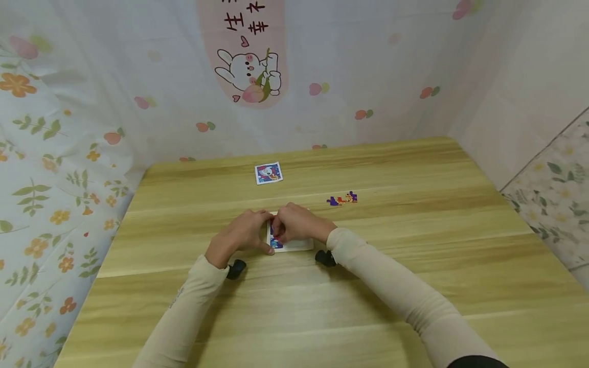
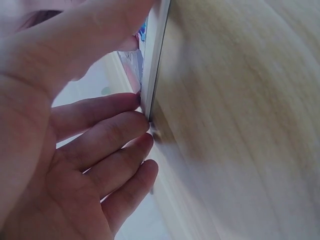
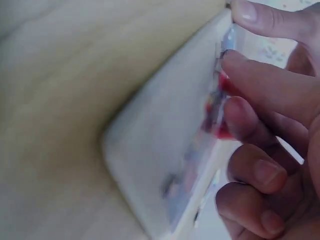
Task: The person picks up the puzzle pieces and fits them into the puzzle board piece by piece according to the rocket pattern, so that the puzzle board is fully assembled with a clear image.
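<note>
A small white-framed jigsaw board (image 1: 296, 246) lies on the table, with colorful pieces (image 1: 276, 242) filling its left side and a bare pale area (image 3: 155, 120) on its right. My left hand (image 1: 241, 234) grips the board's left end, thumb at the near corner and fingers against the far edge (image 2: 134, 120). Over the filled side, my right hand (image 1: 296, 223) pinches a red puzzle piece (image 3: 222, 131) between thumb and fingertips, right at the board's surface. The right hand's other fingers are curled, and the hands hide part of the picture.
Joined purple, red and yellow puzzle pieces (image 1: 342, 199) lie right of the board, farther back. A square picture card (image 1: 269, 173) lies near the table's far edge. Patterned cloth (image 1: 322, 66) hangs behind the wooden table (image 1: 414, 214).
</note>
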Demonstrator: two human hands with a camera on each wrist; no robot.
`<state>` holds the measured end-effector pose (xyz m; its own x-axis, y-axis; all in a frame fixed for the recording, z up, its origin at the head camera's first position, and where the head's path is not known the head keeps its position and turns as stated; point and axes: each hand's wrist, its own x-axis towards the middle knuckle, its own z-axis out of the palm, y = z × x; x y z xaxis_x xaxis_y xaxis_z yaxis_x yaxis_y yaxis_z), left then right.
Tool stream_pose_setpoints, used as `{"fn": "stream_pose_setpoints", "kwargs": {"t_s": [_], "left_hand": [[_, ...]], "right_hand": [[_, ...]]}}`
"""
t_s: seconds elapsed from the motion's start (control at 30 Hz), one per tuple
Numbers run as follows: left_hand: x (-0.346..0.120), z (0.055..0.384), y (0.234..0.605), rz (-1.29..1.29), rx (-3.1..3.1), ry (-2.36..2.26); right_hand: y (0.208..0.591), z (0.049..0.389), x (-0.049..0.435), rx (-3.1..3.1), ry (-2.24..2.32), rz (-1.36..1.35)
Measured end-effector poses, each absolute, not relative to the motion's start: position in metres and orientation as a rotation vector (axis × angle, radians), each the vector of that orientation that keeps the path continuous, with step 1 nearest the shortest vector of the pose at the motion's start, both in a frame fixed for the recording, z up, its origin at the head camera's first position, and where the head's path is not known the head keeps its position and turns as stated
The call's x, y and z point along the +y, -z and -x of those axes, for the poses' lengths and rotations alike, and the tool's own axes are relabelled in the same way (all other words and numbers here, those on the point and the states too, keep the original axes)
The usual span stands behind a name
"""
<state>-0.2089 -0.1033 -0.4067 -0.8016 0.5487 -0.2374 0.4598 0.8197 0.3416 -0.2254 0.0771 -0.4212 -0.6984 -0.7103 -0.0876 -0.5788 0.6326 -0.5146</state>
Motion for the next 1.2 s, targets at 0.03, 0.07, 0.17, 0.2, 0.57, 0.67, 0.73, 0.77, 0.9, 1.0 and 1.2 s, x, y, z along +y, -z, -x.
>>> {"fn": "stream_pose_setpoints", "kwargs": {"t_s": [0.03, 0.07, 0.17, 0.2, 0.57, 0.67, 0.73, 0.77, 0.9, 1.0, 1.2], "left_hand": [[-0.103, 0.208, 0.406, -0.758, 2.677, -0.384], [-0.103, 0.207, 0.406, -0.752, 2.677, -0.385], [-0.103, 0.207, 0.407, -0.755, 2.681, -0.384], [-0.103, 0.207, 0.407, -0.756, 2.681, -0.381], [-0.101, 0.208, 0.407, -0.68, 2.669, -0.335], [-0.099, 0.208, 0.407, -0.65, 2.663, -0.327], [-0.098, 0.207, 0.408, -0.628, 2.661, -0.318], [-0.098, 0.206, 0.408, -0.618, 2.661, -0.315], [-0.096, 0.204, 0.408, -0.625, 2.671, -0.288], [-0.094, 0.203, 0.406, -0.653, 2.683, -0.267], [-0.094, 0.203, 0.406, -0.653, 2.691, -0.252]], "right_hand": [[0.421, 0.225, 0.077, 2.565, 0.669, 1.047], [0.421, 0.225, 0.078, 2.559, 0.672, 1.05], [0.422, 0.224, 0.079, 2.554, 0.674, 1.048], [0.422, 0.223, 0.08, 2.555, 0.671, 1.051], [0.418, 0.225, 0.098, 2.543, 0.656, 1.049], [0.415, 0.229, 0.116, 2.567, 0.696, 0.975], [0.413, 0.233, 0.129, 2.594, 0.722, 0.917], [0.412, 0.234, 0.136, 2.61, 0.732, 0.897], [0.41, 0.242, 0.165, 2.686, 0.759, 0.824], [0.41, 0.248, 0.186, 2.752, 0.762, 0.76], [0.414, 0.258, 0.216, 2.867, 0.585, 0.594]]}}
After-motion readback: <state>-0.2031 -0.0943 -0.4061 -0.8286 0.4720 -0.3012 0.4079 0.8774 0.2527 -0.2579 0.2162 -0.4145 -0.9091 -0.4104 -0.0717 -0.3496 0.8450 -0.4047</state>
